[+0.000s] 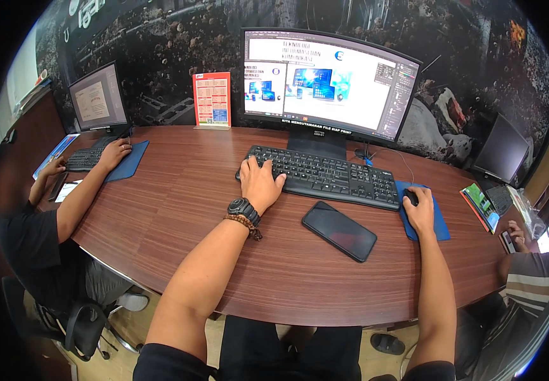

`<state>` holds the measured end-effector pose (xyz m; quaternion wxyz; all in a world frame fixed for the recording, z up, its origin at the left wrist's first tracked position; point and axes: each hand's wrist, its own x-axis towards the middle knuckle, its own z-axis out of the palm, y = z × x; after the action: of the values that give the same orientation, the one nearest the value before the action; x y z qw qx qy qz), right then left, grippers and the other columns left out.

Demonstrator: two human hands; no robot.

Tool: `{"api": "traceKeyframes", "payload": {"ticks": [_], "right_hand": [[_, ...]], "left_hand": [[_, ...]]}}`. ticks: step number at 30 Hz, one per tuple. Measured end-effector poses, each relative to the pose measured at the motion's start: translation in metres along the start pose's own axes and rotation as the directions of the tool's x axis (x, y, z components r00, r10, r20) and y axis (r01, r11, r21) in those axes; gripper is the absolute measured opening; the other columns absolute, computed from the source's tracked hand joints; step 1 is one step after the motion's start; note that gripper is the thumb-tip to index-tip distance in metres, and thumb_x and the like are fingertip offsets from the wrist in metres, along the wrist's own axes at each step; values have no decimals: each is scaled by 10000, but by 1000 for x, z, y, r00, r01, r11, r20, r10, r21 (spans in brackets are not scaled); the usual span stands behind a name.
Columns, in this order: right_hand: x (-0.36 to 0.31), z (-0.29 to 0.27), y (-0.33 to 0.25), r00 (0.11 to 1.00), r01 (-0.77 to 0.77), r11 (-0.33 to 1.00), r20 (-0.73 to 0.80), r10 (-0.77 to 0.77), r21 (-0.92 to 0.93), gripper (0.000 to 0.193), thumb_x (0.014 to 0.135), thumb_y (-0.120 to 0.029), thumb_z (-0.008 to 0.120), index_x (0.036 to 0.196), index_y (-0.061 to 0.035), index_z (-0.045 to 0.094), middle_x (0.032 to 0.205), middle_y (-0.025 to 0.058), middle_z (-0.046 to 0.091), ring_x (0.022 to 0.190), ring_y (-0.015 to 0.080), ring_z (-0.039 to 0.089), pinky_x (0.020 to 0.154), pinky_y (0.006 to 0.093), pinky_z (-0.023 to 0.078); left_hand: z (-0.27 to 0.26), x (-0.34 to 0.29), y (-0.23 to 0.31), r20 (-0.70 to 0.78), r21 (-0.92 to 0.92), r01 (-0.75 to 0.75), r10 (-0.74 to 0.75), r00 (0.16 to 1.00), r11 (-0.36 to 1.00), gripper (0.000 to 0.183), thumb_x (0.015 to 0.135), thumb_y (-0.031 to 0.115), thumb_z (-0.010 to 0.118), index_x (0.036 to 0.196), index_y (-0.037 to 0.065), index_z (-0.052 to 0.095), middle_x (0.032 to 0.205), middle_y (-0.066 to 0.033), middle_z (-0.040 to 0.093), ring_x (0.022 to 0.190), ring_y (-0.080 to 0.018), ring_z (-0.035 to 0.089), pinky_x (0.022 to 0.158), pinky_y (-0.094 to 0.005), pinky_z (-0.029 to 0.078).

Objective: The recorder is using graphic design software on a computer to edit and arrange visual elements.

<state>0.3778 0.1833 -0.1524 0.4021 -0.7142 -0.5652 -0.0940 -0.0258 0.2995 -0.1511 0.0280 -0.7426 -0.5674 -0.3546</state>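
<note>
My left hand [262,184] rests on the left end of a black keyboard [325,176], its fingers spread over the keys. On that wrist are a black watch [244,211] and a brown beaded bracelet [243,222]. My right hand [420,208] is wrapped over a black computer mouse [410,197] on a blue mouse pad [439,223]. A dark smartphone [339,231] lies face up between my forearms, below the keyboard. Behind the keyboard stands a wide monitor [376,95], lit with design software showing a page with pictures of screens.
A red and white desk calendar [212,101] stands left of the monitor. At left, a person in black uses another keyboard [85,159] and monitor [99,98]. At right are a dark monitor [503,147], booklets [479,206] and a person in stripes holding a phone [508,241].
</note>
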Motion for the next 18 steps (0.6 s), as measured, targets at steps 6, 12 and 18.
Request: {"api": "traceKeyframes", "payload": {"ticks": [6, 12, 18], "right_hand": [[0, 0, 2, 1000, 18, 1000, -20, -18, 11, 326, 796, -206, 674, 1076, -40, 694, 1129, 174, 579, 1075, 366, 580, 939, 430, 472], [-1, -1, -3, 1000, 6, 1000, -17, -6, 2, 312, 776, -187, 669, 1050, -41, 698, 1114, 163, 582, 1065, 355, 584, 934, 428, 475], [-1, -1, -4, 1000, -2, 1000, -13, 2, -5, 295, 778, -179, 667, 1043, -52, 698, 1117, 155, 582, 1064, 353, 584, 933, 426, 476]], "left_hand": [[3, 1, 0, -14, 29, 12, -11, 1000, 1000, 526, 856, 377, 706, 1215, -2, 644, 1344, -296, 450, 1294, -450, 364, 1080, -575, 272], [3, 1, -1, 2, 33, 14, -14, 1000, 999, 526, 860, 383, 703, 1217, 2, 645, 1355, -298, 444, 1305, -450, 355, 1077, -573, 275], [3, 0, -2, 1, 41, 19, -19, 1000, 999, 526, 869, 388, 695, 1226, 5, 643, 1351, -291, 447, 1305, -446, 355, 1069, -568, 280]]}}
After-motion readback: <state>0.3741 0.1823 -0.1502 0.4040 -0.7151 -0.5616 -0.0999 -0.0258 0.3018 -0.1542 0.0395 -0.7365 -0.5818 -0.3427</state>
